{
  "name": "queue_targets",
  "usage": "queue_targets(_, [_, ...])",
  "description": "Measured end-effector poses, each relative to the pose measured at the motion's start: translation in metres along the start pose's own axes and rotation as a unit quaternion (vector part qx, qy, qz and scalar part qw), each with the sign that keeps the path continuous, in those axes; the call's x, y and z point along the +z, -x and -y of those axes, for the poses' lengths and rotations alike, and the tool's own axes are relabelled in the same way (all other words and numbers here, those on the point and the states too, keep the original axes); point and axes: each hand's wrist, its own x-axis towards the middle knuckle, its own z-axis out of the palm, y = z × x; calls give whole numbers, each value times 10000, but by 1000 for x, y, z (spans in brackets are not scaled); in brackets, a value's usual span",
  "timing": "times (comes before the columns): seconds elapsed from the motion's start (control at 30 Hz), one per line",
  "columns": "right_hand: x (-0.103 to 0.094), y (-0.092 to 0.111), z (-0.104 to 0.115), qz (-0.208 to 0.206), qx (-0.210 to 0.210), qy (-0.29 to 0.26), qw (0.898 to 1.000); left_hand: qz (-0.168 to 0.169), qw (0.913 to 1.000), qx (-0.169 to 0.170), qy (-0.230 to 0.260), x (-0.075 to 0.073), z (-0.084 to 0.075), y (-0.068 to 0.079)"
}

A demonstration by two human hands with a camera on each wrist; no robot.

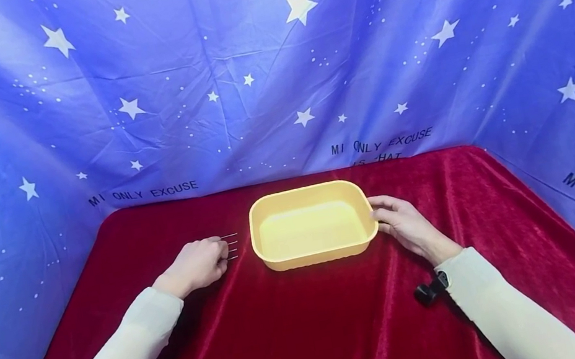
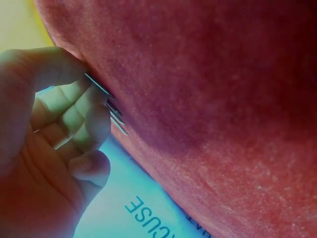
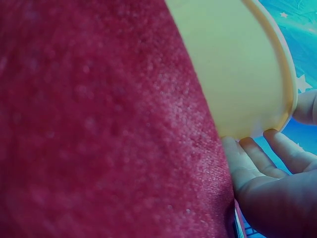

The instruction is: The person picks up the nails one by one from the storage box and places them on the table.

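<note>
My left hand (image 1: 201, 265) lies low over the red cloth, to the left of a yellow tub (image 1: 318, 259). Its fingers are bent round several thin metal rods (image 1: 232, 250), whose ends stick out side by side toward the tub. In the left wrist view, slim metal ends (image 2: 115, 115) show beyond the fingertips, close over the cloth; the rest is hidden by the hand. At the tub's right end, my right hand (image 1: 407, 224) rests its extended fingers on the outer wall. The right wrist view shows fingertips (image 3: 272, 136) touching this wall. The tub stands upright with nothing inside.
Red velvet cloth (image 1: 302, 340) covers the table and has soft folds. A blue curtain (image 1: 223, 58) with white stars and lettering hangs behind the table and along both sides. A black wrist camera (image 1: 430, 290) sits at the right cuff.
</note>
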Motion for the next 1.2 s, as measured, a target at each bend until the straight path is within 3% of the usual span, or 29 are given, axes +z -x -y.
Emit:
queue_targets(0.83, [1, 1, 6, -40, 40, 254, 9997, -155, 9996, -89, 235, -11, -3, 5])
queue_targets(1.2, [-3, 2, 16, 17, -195, 502, 9985, -250, 9987, -245, 371, -20, -7, 6])
